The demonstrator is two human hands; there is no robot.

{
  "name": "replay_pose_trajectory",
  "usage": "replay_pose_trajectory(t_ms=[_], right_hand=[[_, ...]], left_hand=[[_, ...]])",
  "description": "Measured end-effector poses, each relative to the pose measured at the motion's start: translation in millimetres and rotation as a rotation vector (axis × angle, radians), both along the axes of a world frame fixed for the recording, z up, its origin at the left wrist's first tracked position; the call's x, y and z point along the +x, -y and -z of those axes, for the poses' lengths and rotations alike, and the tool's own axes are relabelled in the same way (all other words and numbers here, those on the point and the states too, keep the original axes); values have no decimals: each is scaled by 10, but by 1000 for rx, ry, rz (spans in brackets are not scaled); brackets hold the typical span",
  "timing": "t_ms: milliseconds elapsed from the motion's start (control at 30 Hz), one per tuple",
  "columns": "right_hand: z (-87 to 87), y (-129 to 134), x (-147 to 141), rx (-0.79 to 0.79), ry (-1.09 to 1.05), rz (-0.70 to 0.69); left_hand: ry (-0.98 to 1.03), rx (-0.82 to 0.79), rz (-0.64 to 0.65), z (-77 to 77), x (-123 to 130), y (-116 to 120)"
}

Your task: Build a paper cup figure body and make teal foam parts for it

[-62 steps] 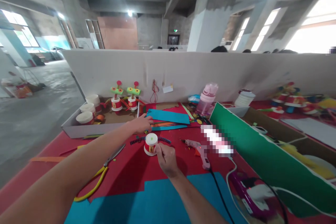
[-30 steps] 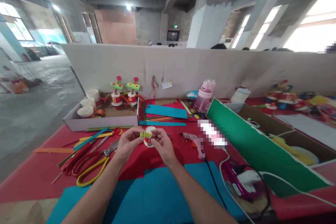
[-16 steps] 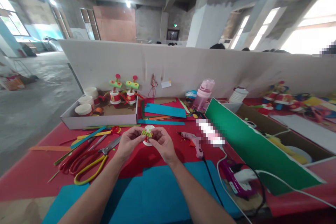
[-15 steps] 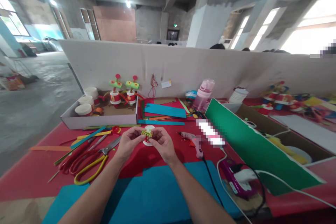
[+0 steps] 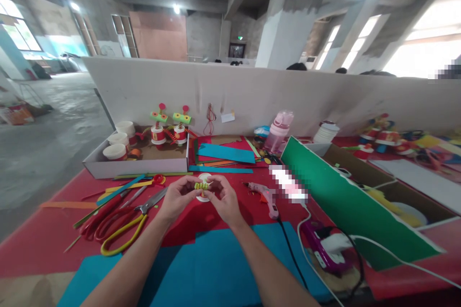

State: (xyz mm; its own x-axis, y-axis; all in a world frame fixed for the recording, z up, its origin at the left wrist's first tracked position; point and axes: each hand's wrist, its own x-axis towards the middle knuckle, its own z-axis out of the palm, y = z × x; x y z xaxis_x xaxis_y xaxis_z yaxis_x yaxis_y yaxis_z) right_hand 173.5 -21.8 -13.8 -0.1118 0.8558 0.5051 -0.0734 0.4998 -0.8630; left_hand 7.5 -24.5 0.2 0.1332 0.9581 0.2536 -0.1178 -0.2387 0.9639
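Note:
Between my two hands is a small yellow-green folded paper spring (image 5: pixel 201 185). My left hand (image 5: pixel 177 196) pinches its left end, and my right hand (image 5: pixel 224 197) has its fingers closed at the right end. Just behind and below the spring stands a white paper cup (image 5: pixel 205 196), partly covered by my fingers. Right of my hands a pink glue gun (image 5: pixel 265 197) lies on the red table cover. To the left are scissors (image 5: pixel 144 207) with red and yellow handles.
A white tray (image 5: pixel 140 167) at the back left holds cups and two finished cup figures. Blue sheets (image 5: pixel 201 268) lie in front. On the right are a green-sided box (image 5: pixel 345 196), a purple power strip (image 5: pixel 326 252) with cables, and a pink bottle (image 5: pixel 279 129).
The paper spring is pressed more compactly between my fingers and looks straighter. Both hands have barely shifted.

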Motion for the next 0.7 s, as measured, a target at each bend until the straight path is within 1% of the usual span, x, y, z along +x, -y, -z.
replay_pose_trajectory(t_ms=[100,233,333,433,700], right_hand=[[-32,18,35,162,153,132],[-50,36,29,260,183,212],[-24,41,-2,267,179,267],[3,45,-26,237,166,296],[-10,45,-16,227,101,272]], left_hand=[[-74,59,-36,7,-4,-9],[-174,166,-86,1,7,-3],[-244,250,-132,1,22,6],[-263,301,-158,19,38,9],[-292,308,-142,25,40,19]])
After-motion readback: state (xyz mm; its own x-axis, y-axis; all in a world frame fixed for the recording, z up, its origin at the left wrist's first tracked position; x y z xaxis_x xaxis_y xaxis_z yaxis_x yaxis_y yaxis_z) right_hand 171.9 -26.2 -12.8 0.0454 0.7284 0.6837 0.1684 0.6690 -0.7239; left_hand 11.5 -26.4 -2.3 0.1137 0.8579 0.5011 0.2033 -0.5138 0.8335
